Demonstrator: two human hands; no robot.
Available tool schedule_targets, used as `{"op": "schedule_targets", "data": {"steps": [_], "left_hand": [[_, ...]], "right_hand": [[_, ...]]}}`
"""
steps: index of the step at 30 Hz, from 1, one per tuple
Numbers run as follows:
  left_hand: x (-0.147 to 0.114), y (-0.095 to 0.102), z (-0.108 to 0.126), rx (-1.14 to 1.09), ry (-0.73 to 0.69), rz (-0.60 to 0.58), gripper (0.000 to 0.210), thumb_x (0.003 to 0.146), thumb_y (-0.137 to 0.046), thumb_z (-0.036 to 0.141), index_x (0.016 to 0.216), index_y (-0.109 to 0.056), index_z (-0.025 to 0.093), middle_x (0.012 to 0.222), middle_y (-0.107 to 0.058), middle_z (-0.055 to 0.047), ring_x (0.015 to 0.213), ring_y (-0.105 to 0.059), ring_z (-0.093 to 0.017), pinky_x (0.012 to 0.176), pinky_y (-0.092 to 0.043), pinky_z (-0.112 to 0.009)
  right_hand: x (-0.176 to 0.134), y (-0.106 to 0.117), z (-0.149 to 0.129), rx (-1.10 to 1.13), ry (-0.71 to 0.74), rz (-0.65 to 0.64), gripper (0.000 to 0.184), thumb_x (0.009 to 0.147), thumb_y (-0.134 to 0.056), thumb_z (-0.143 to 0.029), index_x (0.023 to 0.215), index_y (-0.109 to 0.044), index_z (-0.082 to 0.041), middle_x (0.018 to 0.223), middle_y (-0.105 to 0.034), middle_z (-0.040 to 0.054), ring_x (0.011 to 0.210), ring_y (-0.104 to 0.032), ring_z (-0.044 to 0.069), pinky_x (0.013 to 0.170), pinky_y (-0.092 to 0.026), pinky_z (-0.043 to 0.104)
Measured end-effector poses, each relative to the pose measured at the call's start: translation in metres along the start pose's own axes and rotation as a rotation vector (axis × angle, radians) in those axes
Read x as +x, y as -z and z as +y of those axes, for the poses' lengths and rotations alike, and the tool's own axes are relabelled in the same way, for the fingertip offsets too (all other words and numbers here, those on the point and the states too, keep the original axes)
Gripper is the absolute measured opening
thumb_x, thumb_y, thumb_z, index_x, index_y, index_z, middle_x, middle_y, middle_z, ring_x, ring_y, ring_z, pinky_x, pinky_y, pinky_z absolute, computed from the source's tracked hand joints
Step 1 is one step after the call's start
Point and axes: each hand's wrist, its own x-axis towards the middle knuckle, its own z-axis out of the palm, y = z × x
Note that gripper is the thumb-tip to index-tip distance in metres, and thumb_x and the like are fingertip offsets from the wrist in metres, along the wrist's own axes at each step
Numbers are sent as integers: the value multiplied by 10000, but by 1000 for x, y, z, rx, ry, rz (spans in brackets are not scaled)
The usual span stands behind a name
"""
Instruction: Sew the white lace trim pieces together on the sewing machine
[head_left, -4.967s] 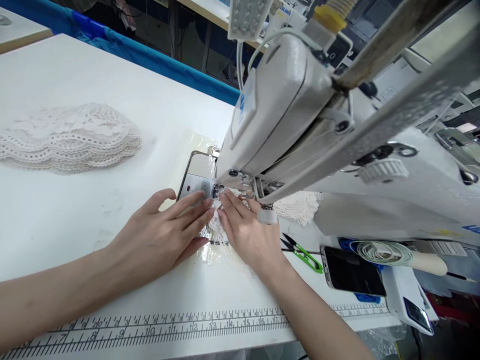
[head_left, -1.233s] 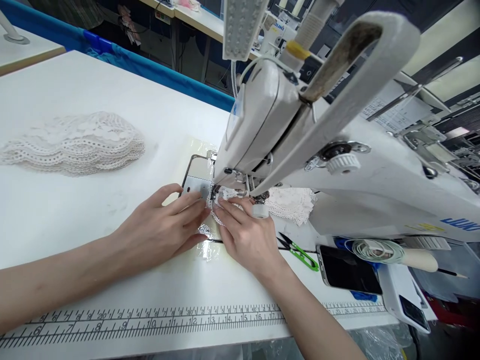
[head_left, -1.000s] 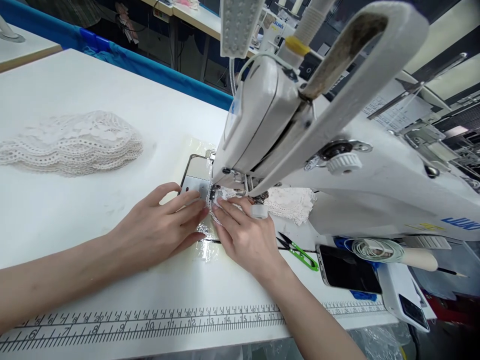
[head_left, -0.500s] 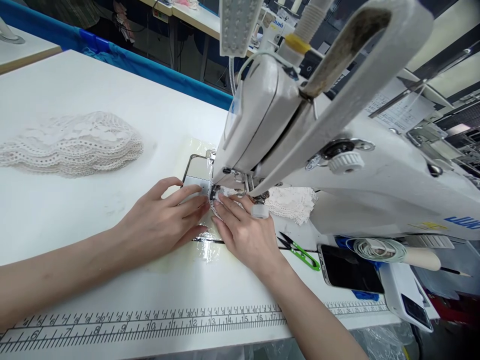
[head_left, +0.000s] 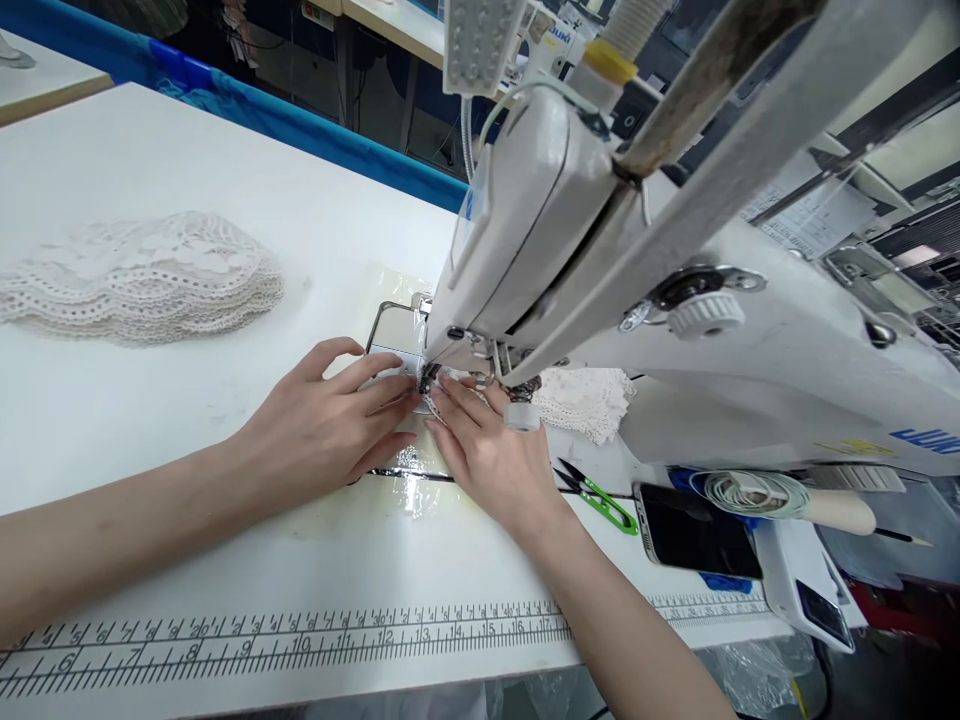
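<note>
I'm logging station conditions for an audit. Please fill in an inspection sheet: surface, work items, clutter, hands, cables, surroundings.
Surface: white table, ruler scale along near edge.
Work items: lace piece, partly hidden, at the sewing machine; lace stack at left; more lace under the machine arm.
Clutter: green-handled snips, phone, pale coil at right.
Hands: right hand on the lace piece; left hand beside it, fingers spread.
Cables: dark cable at lower right.
Surroundings: blue cloth along far edge; another machine behind.

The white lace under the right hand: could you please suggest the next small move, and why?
The white lace lies at the presser foot under the right hand, so I'd probably ease it slightly forward; the left hand is close.
</note>
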Motion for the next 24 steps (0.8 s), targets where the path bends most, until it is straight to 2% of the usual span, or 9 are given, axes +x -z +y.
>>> {"op": "schedule_targets", "data": {"steps": [6, 12, 16, 19, 21, 22, 24], "left_hand": [[0, 0, 0, 7, -12, 12, 217, 1073, -554, 313, 1094, -734, 193, 1078, -804, -27, 1163, -676, -232, 1018, -413, -391], [2, 4, 0, 16, -30, 7, 221, 1080, -541, 295, 1108, -740, 203, 1089, -818, -18, 1140, -698, -238, 980, -451, -432], [0, 5, 6, 34, -60, 3, 203, 1067, -550, 249, 1104, -747, 214, 1162, -811, -16, 1086, -705, -232, 911, -478, -427], [-3, 3, 12, -98, -73, -61, 376, 1119, -411, 378, 1280, -695, 192, 1315, -762, -39, 1179, -669, -256, 938, -470, -435], [-3, 4, 12, -163, -80, -82, 493, 1137, -297, 464, 1338, -662, 199, 1334, -754, -28, 1240, -642, -256, 964, -453, -434], [-3, 6, 10, -159, -87, -58, 481, 1137, -303, 466, 1268, -690, 213, 1265, -782, -16, 1225, -650, -247, 957, -448, -429], [-2, 14, 5, -88, -93, 29, 352, 1113, -439, 403, 979, -719, 238, 976, -819, 14, 1076, -697, -221, 893, -448, -414]], "right_hand": [[1, 3, -1, -29, -17, -8, 322, 1096, -522, -306, 1249, -769, -168, 1345, -747, 35, 1074, -697, 235, 1118, -520, 402], [2, 4, -2, 3, -30, -48, 325, 1094, -531, -322, 1285, -740, -162, 1357, -742, 60, 1208, -661, 237, 1141, -486, 398], [2, 0, 4, 62, -69, -42, 303, 1090, -523, -276, 1292, -728, -181, 1266, -779, 71, 1169, -678, 232, 1119, -483, 408], [4, -2, 12, 49, -117, -98, 295, 1052, -505, -155, 1224, -744, -173, 1148, -794, 93, 1114, -684, 239, 1088, -483, 410], [5, 0, 16, 28, -105, -143, 303, 1009, -501, -107, 1157, -758, -168, 1049, -791, 97, 1107, -677, 251, 1090, -472, 427], [6, 2, 17, 23, -103, -141, 290, 994, -506, -109, 1099, -769, -171, 981, -785, 91, 1088, -677, 256, 1092, -466, 436], [6, 8, 18, 24, -124, -94, 255, 983, -528, -149, 942, -776, -189, 834, -754, 65, 972, -683, 247, 1085, -459, 445]]}}
